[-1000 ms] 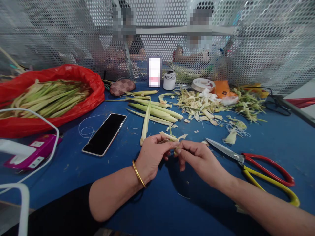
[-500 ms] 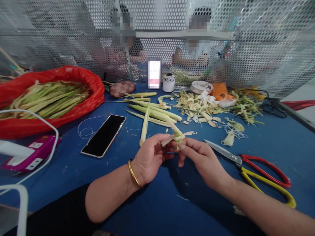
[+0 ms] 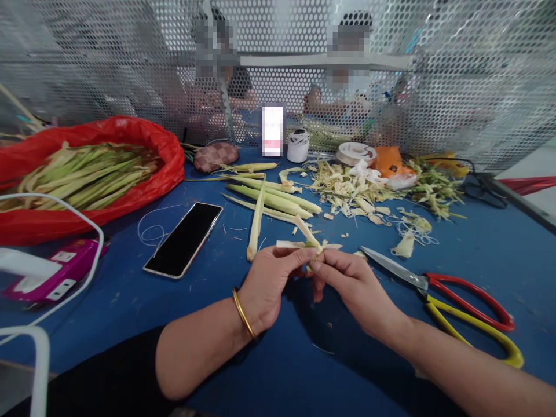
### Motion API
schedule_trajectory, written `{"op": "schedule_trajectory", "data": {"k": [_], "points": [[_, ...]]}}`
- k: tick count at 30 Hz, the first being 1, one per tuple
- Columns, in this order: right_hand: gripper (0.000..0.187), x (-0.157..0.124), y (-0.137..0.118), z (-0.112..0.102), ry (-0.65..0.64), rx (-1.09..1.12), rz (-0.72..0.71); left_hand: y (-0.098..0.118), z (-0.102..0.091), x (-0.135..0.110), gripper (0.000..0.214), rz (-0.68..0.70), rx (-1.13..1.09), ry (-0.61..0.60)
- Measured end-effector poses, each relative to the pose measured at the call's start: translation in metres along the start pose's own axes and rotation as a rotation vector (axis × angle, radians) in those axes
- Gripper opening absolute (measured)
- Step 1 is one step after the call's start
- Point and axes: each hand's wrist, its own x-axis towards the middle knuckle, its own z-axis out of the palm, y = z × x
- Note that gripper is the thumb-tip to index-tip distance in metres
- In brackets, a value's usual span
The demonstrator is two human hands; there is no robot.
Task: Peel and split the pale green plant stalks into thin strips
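Small pale-green bundle of husk strips (image 3: pixel 308 234) is over the middle of the smooth blue worktop (image 3: pixel 260 370), one strip's long axis slanting far-left, others poking left and right. Bare left hand (image 3: pixel 275 275) angles in from near left, thumb on top, pinching it; bare right hand (image 3: pixel 350 275) comes from near right, thumb and index pinching it too.

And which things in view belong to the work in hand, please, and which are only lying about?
Likely belonging to the work:
pale leafy piece, held by left hand and right hand
loose leaf strips
red bag of leaves
scissors, probably

Apparently just lying about:
flat-lying phone
checkered pouch
purple power strip
orange packet
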Motion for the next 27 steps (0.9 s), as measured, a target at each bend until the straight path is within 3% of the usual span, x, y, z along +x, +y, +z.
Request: {"op": "schedule_trajectory", "data": {"k": [7, 14, 27], "points": [[0.039, 0.000, 0.002, 0.002, -0.003, -0.015, -0.027, 0.002, -0.002, 0.002, 0.024, -0.012, -0.002, 0.001], [0.023, 0.007, 0.005, -0.009, 0.269, 0.124, -0.013, 0.005, -0.005, 0.004, 0.028, -0.067, 0.069, 0.027], [0.020, 0.007, 0.005, -0.014, 0.368, -0.074, -0.056, 0.005, -0.003, 0.004, 0.024, -0.078, 0.059, 0.042]]}}
